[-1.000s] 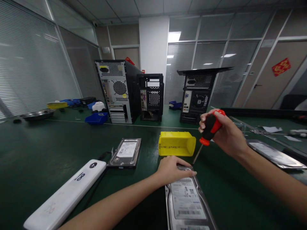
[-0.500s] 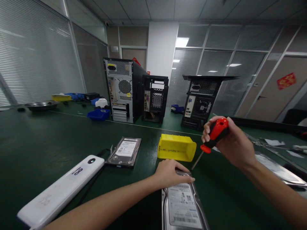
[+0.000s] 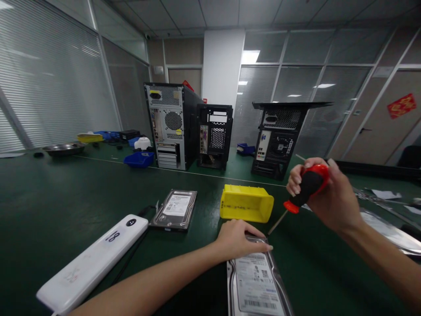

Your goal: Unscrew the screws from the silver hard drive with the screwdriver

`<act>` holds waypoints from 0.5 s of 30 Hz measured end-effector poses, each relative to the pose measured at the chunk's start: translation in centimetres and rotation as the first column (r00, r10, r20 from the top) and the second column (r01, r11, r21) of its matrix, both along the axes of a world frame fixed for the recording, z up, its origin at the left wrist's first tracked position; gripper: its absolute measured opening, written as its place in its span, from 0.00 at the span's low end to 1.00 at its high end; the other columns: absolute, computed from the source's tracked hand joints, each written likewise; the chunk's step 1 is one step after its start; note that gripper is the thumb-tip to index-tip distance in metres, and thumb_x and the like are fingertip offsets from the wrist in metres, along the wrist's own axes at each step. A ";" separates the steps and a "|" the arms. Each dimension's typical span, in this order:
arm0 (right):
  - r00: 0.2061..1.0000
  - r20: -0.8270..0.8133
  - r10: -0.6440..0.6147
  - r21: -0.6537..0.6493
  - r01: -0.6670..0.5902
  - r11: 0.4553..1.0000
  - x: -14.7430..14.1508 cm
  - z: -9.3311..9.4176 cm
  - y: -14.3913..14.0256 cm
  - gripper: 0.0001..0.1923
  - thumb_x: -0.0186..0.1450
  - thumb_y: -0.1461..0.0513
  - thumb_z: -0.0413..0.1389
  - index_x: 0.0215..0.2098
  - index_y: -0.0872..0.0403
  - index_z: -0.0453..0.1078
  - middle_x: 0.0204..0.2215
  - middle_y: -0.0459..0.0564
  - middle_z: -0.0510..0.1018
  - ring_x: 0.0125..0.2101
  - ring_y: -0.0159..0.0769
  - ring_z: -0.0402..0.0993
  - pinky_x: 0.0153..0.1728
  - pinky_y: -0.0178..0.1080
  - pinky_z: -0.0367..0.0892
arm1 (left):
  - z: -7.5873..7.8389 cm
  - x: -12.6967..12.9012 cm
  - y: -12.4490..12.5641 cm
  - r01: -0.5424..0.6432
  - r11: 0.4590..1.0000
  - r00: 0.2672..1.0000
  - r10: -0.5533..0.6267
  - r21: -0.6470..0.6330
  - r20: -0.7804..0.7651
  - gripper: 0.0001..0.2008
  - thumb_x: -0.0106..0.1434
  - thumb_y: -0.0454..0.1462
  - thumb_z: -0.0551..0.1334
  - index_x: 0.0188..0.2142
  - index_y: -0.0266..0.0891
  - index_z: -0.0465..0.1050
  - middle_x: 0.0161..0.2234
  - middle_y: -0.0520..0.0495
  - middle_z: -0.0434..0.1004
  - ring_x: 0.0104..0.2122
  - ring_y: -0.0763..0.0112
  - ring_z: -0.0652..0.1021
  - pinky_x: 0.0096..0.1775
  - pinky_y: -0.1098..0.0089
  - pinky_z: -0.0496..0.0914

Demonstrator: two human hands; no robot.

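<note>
Clearly the work centres on the hard drive lying flat on the green desk at six o'clock of the view, label up. The left hand presses down on the drive's far end, fingers spread flat and closed on nothing. The right hand, at about three o'clock from the left, has its grip clamped around the red and black handle of a screwdriver. The shaft slants down toward eight o'clock and its tip sits at the drive's far right corner, just beside the left fingertips; whether it is seated in a screw cannot be made out.

To do this step well, the shaft probably wants to stand straighter over the screw, so the tip does not cam out, and the left hand should keep firm downward pressure with its fingertips clear of the tip.

At twelve o'clock from the drive, close by, lies a yellow bin on its side. A second hard drive rests at ten o'clock, with a white power bank at nine. Three computer cases stand well apart, farther back.
</note>
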State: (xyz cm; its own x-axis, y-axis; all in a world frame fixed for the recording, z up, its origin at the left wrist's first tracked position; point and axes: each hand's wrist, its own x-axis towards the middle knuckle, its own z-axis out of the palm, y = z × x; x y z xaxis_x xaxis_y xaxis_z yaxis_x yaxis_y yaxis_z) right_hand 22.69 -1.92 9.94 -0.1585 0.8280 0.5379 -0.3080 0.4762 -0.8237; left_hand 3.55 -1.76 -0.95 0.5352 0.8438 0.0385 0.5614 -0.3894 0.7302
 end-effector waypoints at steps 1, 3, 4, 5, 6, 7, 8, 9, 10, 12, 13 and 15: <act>1.000 -0.002 0.003 -0.001 -0.003 1.000 0.0 0.0 0.0 0.12 0.65 0.53 0.47 0.34 0.50 0.68 0.25 0.46 0.69 0.23 0.32 0.66 0.27 0.35 0.68 | 0.0 0.0 0.0 0.002 1.000 1.000 -0.002 0.002 0.006 0.27 0.51 0.60 0.62 0.43 0.49 0.78 0.45 0.51 0.79 0.44 0.62 0.77 0.46 0.65 0.68; 1.000 0.004 0.002 -0.012 -0.002 1.000 -0.1 0.1 -0.1 0.14 0.65 0.54 0.46 0.38 0.51 0.70 0.27 0.47 0.70 0.25 0.32 0.68 0.28 0.36 0.69 | -0.1 -0.1 0.0 0.003 1.000 1.000 -0.003 0.006 0.013 0.27 0.51 0.60 0.62 0.43 0.49 0.78 0.44 0.52 0.79 0.44 0.62 0.77 0.47 0.65 0.68; 1.000 0.013 -0.002 -0.017 0.003 1.000 -0.1 0.1 0.0 0.14 0.65 0.55 0.47 0.39 0.51 0.70 0.27 0.47 0.70 0.25 0.32 0.68 0.29 0.35 0.69 | -0.2 -0.1 0.0 0.006 1.000 1.000 -0.006 0.007 0.013 0.27 0.51 0.60 0.61 0.43 0.49 0.78 0.44 0.52 0.79 0.44 0.62 0.77 0.47 0.64 0.68; 1.000 0.023 -0.008 -0.024 0.009 1.000 -0.1 0.1 0.1 0.14 0.66 0.55 0.47 0.40 0.51 0.71 0.27 0.47 0.70 0.25 0.31 0.69 0.29 0.35 0.69 | -0.2 -0.1 0.0 0.007 1.000 1.000 -0.007 0.007 0.012 0.27 0.51 0.61 0.61 0.43 0.50 0.78 0.45 0.52 0.79 0.45 0.62 0.77 0.47 0.64 0.67; 0.999 0.035 -0.015 -0.033 0.016 0.999 -0.2 0.0 0.2 0.15 0.66 0.54 0.47 0.39 0.51 0.71 0.27 0.46 0.70 0.25 0.31 0.69 0.29 0.34 0.69 | -0.1 -0.1 0.0 0.007 1.000 1.000 -0.007 0.008 0.012 0.27 0.51 0.61 0.61 0.43 0.50 0.78 0.45 0.52 0.79 0.45 0.62 0.77 0.47 0.64 0.67; 0.999 0.046 -0.024 -0.040 0.025 0.999 -0.3 0.0 0.3 0.15 0.66 0.52 0.48 0.38 0.52 0.72 0.27 0.46 0.71 0.25 0.31 0.69 0.29 0.34 0.70 | -0.1 -0.1 0.0 0.007 1.000 1.000 -0.007 0.007 0.013 0.27 0.51 0.61 0.61 0.43 0.50 0.78 0.45 0.52 0.79 0.45 0.62 0.77 0.47 0.64 0.67; 0.998 0.051 -0.035 -0.042 0.037 0.998 -0.4 0.0 0.4 0.15 0.65 0.52 0.49 0.36 0.52 0.72 0.28 0.46 0.71 0.25 0.30 0.70 0.29 0.33 0.70 | -0.1 -0.1 0.0 0.008 1.000 1.000 -0.008 0.006 0.014 0.27 0.51 0.61 0.61 0.43 0.50 0.78 0.45 0.52 0.79 0.45 0.62 0.77 0.47 0.64 0.67; 0.998 0.052 -0.047 -0.039 0.049 0.998 -0.5 0.0 0.5 0.14 0.65 0.52 0.51 0.34 0.53 0.71 0.28 0.46 0.72 0.25 0.30 0.70 0.29 0.32 0.70 | 0.0 -0.1 -0.1 0.011 1.000 1.000 -0.011 0.006 0.014 0.27 0.51 0.61 0.61 0.43 0.50 0.78 0.45 0.52 0.79 0.45 0.62 0.77 0.47 0.65 0.68; 0.997 0.047 -0.061 -0.034 0.063 0.997 -0.6 0.1 0.6 0.12 0.64 0.54 0.52 0.33 0.53 0.71 0.29 0.46 0.72 0.25 0.29 0.70 0.29 0.32 0.70 | 0.0 0.0 -0.1 0.008 1.000 1.000 -0.009 0.007 0.012 0.28 0.50 0.61 0.61 0.43 0.50 0.78 0.45 0.52 0.79 0.45 0.62 0.77 0.47 0.65 0.68; 0.996 0.030 -0.082 -0.018 0.083 0.996 -0.9 0.2 0.7 0.08 0.63 0.58 0.54 0.30 0.53 0.68 0.28 0.46 0.73 0.24 0.28 0.70 0.27 0.31 0.69 | 0.1 0.0 -0.1 0.000 1.000 1.000 -0.001 0.015 0.005 0.28 0.50 0.62 0.61 0.43 0.50 0.78 0.44 0.52 0.79 0.44 0.61 0.77 0.46 0.64 0.68; 0.996 0.019 -0.083 -0.007 0.083 0.996 -1.1 0.2 0.8 0.07 0.63 0.59 0.54 0.29 0.53 0.67 0.27 0.45 0.73 0.23 0.28 0.69 0.24 0.30 0.68 | 0.0 0.0 -0.1 -0.005 1.000 1.000 0.005 0.022 0.003 0.29 0.50 0.62 0.61 0.43 0.50 0.78 0.44 0.51 0.80 0.44 0.61 0.77 0.46 0.64 0.68; 0.997 -0.001 -0.074 0.016 0.074 0.997 -1.5 0.3 1.0 0.06 0.64 0.61 0.52 0.28 0.52 0.65 0.23 0.43 0.71 0.20 0.28 0.66 0.20 0.30 0.65 | 0.0 0.1 -0.1 -0.015 0.999 1.000 0.015 0.031 0.004 0.29 0.49 0.62 0.61 0.42 0.49 0.78 0.43 0.51 0.80 0.44 0.60 0.77 0.46 0.64 0.68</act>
